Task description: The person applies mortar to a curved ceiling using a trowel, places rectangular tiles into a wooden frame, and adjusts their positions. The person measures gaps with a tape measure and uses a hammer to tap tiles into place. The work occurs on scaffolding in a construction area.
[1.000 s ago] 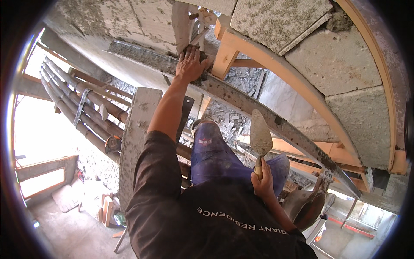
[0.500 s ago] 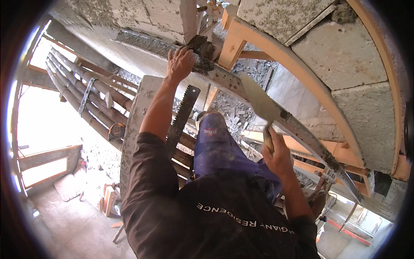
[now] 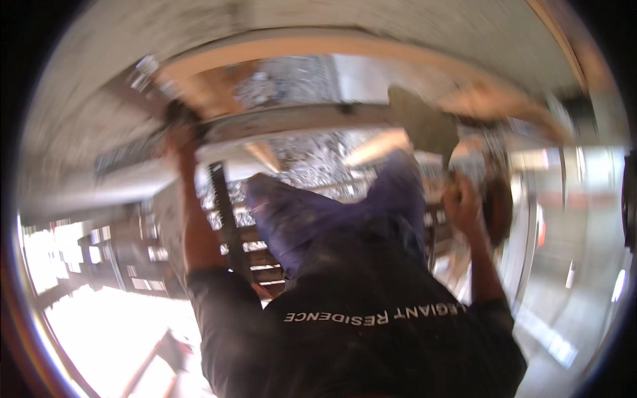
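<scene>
Trowel (image 3: pixel 423 123) has shifted rightward in view; right hand (image 3: pixel 462 204) grips its handle (image 3: pixel 452 179), the best hold; likely light, stiff; left hand (image 3: pixel 179 140) blurred, state unclear.

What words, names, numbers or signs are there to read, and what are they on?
Black shirt: white capital letters, upside down in this view; I won't copy the words.
Purple trousers: too blurred to read any lettering.
Trowel in the right hand: no readable writing.
Surroundings: too blurred to read any signs or numbers.
</scene>
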Action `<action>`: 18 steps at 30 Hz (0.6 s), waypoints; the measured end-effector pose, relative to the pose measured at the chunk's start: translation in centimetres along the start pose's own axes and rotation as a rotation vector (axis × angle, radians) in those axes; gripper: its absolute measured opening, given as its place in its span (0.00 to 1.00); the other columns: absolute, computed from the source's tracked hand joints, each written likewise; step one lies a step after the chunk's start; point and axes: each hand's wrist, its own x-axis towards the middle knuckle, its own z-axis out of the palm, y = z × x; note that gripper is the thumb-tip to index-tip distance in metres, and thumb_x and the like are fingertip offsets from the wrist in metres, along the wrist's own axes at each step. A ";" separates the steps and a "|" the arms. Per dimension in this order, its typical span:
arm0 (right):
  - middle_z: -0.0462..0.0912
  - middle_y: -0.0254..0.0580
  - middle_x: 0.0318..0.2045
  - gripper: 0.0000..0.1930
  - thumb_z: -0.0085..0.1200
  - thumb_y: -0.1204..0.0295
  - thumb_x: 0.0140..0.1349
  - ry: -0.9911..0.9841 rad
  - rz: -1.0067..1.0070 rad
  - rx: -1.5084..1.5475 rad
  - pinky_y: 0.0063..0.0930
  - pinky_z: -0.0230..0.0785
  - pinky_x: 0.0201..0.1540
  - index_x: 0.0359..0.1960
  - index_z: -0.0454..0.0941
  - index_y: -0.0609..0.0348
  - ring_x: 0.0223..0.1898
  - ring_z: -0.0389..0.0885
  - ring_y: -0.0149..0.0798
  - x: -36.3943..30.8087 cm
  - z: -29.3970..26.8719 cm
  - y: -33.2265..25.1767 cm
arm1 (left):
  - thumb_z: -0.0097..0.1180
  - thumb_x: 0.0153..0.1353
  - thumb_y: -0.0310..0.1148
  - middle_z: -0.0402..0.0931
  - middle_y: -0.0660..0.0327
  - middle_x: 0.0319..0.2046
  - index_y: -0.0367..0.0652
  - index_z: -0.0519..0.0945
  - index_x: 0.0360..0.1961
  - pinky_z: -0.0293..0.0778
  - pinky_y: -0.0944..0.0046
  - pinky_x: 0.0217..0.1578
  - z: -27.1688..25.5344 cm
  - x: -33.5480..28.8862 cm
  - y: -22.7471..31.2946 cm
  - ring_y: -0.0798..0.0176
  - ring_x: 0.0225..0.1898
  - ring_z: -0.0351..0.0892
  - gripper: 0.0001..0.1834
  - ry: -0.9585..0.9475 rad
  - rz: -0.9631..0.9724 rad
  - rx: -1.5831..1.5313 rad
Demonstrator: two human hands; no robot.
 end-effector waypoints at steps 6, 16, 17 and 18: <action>0.80 0.57 0.37 0.20 0.49 0.57 0.60 -0.056 0.923 -0.333 0.43 0.69 0.43 0.45 0.74 0.61 0.40 0.79 0.56 -10.7 -16.3 8.2 | 0.55 0.60 0.30 0.78 0.48 0.42 0.31 0.80 0.39 0.74 0.56 0.46 -9.4 0.0 11.8 0.51 0.44 0.78 0.11 0.338 -0.306 -0.230; 0.83 0.42 0.29 0.07 0.53 0.68 0.51 -0.659 0.963 -0.699 0.38 0.75 0.37 0.27 0.82 0.54 0.35 0.83 0.44 -14.9 -9.8 19.2 | 0.49 0.63 0.41 0.75 0.47 0.46 0.33 0.78 0.44 0.68 0.55 0.53 -11.2 3.8 19.6 0.49 0.50 0.73 0.20 0.159 -0.438 -0.367; 0.83 0.42 0.27 0.07 0.54 0.69 0.49 -0.655 0.870 -0.751 0.37 0.75 0.36 0.25 0.82 0.55 0.35 0.83 0.44 -15.3 -8.3 19.6 | 0.49 0.63 0.41 0.75 0.47 0.46 0.33 0.78 0.43 0.68 0.55 0.53 -11.1 4.4 19.6 0.49 0.50 0.73 0.20 0.151 -0.436 -0.384; 0.83 0.43 0.28 0.07 0.53 0.69 0.50 -0.727 0.793 -0.707 0.37 0.75 0.36 0.25 0.82 0.55 0.35 0.83 0.44 -15.9 -7.9 19.5 | 0.48 0.64 0.42 0.74 0.47 0.48 0.33 0.78 0.44 0.67 0.55 0.54 -12.1 4.1 20.0 0.49 0.51 0.72 0.21 0.136 -0.421 -0.397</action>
